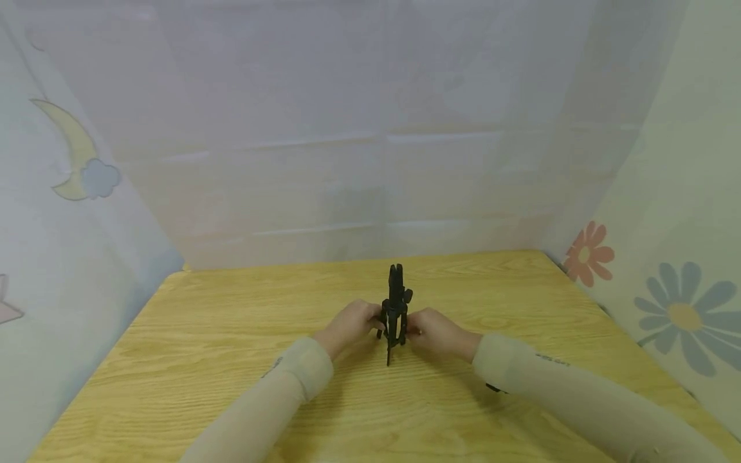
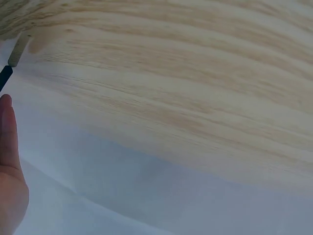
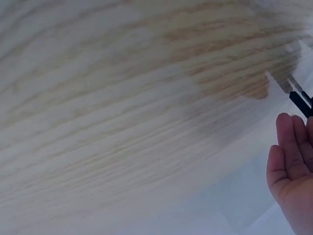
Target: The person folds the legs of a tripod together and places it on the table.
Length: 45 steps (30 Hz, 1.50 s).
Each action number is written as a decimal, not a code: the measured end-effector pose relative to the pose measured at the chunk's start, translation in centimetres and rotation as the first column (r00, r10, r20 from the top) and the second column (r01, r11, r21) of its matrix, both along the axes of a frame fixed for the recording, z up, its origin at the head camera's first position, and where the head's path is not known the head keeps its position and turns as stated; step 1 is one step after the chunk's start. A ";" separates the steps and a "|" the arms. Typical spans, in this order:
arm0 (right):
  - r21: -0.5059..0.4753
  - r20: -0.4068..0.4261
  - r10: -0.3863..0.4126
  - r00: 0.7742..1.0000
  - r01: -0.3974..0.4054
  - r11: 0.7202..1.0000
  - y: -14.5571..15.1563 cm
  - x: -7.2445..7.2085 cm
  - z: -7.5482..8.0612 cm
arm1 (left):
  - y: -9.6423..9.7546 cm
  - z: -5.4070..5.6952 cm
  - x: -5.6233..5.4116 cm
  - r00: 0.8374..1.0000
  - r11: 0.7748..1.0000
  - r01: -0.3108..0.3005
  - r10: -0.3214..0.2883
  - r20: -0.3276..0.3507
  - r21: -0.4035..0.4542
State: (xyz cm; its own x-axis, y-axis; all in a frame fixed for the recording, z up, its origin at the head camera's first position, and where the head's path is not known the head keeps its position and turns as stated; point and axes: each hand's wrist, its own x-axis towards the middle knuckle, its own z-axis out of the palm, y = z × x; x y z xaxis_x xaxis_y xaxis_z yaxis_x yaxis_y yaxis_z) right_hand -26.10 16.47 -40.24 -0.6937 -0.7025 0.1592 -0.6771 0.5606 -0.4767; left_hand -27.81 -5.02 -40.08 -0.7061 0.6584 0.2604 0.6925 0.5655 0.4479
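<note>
A black mini tripod (image 1: 396, 302) stands upright on the wooden table, its legs only slightly spread, with a small knob on its right side. From the left, my left hand (image 1: 350, 325) grips one leg low down, thumb toward me. My right hand (image 1: 442, 331) holds the leg on the opposite side, fingertips partly hidden behind it. In the left wrist view, a dark leg tip (image 2: 5, 77) shows beyond my fingers at the left edge. The right wrist view shows dark leg ends (image 3: 301, 104) just above my fingers.
The wood-grain table (image 1: 231, 334) reaches back to a pale creased sheet (image 1: 324, 161). A wall with a moon print (image 1: 75, 148) rises at the left, and one with flower prints (image 1: 683, 315) at the right. Something small and dark (image 1: 496, 388) shows under my right cuff.
</note>
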 end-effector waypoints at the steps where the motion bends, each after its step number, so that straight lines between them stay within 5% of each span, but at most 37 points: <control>1: 0.004 -0.011 0.000 1.000 0.000 1.000 -0.1 0.0 -0.1 | 0.0 -0.1 0.0 1.000 1.000 0.000 0.000 0.003 0.004; 8: 0.031 -0.042 0.006 0.999 -0.005 0.999 -0.4 0.2 -0.2 | -0.1 0.0 0.3 0.999 1.000 0.008 -0.009 0.035 0.017; 13: 0.096 -0.170 0.094 0.981 -0.078 0.992 -0.3 -0.4 0.2 | -0.1 0.2 0.4 0.999 1.000 -0.017 0.017 0.043 0.003; 18: 0.168 -0.309 0.191 0.932 -0.144 0.975 -0.3 -1.5 0.8 | -0.1 0.0 0.3 1.000 1.000 -0.019 0.019 0.007 -0.004; 22: 0.265 -0.445 0.288 0.848 -0.183 0.947 -0.6 -1.9 0.9 | -0.2 -0.1 0.3 1.000 1.000 -0.012 0.012 -0.021 -0.009; 25: 0.302 -0.454 0.305 0.837 -0.177 0.937 -0.6 -1.8 0.9 | -0.2 -0.1 0.2 0.999 1.000 -0.001 0.000 -0.041 -0.016; 32: 0.297 -0.368 0.189 0.910 -0.078 0.952 -0.6 -1.1 1.4 | -0.3 0.4 0.5 1.000 0.998 -0.025 0.025 -0.002 -0.062; 38: 0.239 -0.192 0.027 0.981 0.020 0.971 0.3 0.3 2.4 | 0.4 0.7 1.4 0.993 0.989 -0.109 0.112 0.029 -0.095; 45: 0.022 0.021 -0.056 0.998 0.056 0.998 0.9 2.1 3.1 | 1.2 0.9 2.5 0.963 0.972 -0.229 0.234 0.132 -0.046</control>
State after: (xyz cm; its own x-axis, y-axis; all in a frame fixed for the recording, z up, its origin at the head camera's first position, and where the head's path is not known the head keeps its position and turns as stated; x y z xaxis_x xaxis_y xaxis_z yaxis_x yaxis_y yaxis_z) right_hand -23.97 17.33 -37.15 -0.7349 -0.6658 0.1290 -0.6343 0.6076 -0.4780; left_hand -25.36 -3.82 -39.17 -0.8675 0.4788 0.1349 0.4753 0.7177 0.5090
